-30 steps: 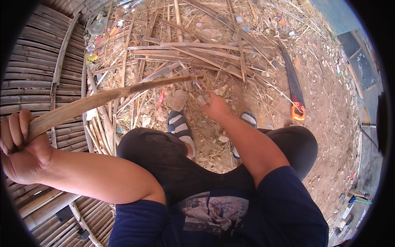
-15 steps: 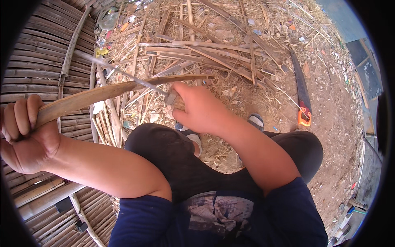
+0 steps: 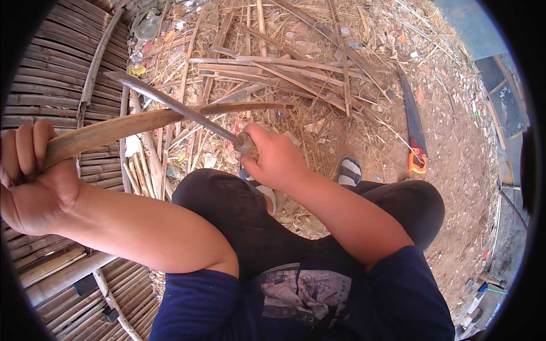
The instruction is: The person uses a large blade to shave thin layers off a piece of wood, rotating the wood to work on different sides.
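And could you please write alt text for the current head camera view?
A person's left hand grips a long bamboo strip while the right hand holds a long-bladed knife, its blade crossing the strip in the picture. Beyond, more strips lie on straw-littered ground, with an orange-handled saw to the right.

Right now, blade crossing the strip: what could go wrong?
The bladed tool crosses the wooden strip; a slip could run toward the left hand.
Only that hand grips the strip, near one end, so it might twist.
The right hand appears close to the left knee; a dropped tool might hit it.
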Motion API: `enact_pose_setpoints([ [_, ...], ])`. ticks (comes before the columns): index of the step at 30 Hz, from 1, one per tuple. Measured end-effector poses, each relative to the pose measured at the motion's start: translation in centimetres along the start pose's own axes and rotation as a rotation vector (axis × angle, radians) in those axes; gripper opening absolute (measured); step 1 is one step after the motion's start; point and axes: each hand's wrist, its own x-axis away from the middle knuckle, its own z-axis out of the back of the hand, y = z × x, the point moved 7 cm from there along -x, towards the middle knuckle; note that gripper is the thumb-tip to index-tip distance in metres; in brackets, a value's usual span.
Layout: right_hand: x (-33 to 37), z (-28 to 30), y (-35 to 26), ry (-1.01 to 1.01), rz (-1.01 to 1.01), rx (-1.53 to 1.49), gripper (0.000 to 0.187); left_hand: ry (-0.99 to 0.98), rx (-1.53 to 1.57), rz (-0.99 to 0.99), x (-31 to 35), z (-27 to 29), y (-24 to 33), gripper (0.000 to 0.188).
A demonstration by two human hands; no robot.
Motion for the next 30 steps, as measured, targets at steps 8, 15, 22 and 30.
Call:
enact_pose_setpoints([
  [8,1.8,-1.0,9.2,-0.001,-0.338,0.181,0.047,0.083,-0.007,0.019,-0.2,2.1,-0.9,0.042],
  [15,-1.1,2.8,-0.2,-0.152,-0.133,0.116,0.038,-0.11,0.168,0.108,-0.5,1.9,-1.0,0.033],
  [22,0.8,3.0,14.4,-0.08,-0.389,0.216,0.036,-0.295,0.218,0.071,0.2,0.1,-0.2,0.037],
  [30,-0.3,2.7,8.1,-0.069,-0.346,0.163,0.042,-0.321,0.178,0.094,-0.1,-0.9,-0.3,0.033],
])
